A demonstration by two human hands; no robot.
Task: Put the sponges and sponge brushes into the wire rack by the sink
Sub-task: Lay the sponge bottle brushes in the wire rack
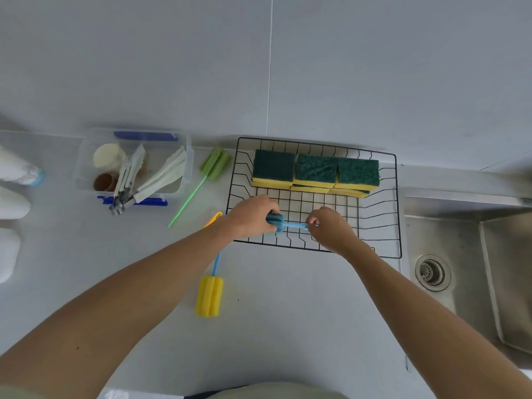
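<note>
Both hands hold the blue brush (pixel 283 223) low over the near part of the rack (pixel 398 203): the left hand (pixel 252 216) curls round its sponge head, and the right hand (pixel 328 227) pinches the thin handle at the other end, so the brush runs straight between the two grips. Beyond the grips, the sponges (pixel 315 172) sit stacked along the rack's far side. Left of the left grip the green brush (pixel 214 164) lies on the bench (pixel 288 326), and nearer than it, by the forearm, the yellow brush (pixel 209 296).
</note>
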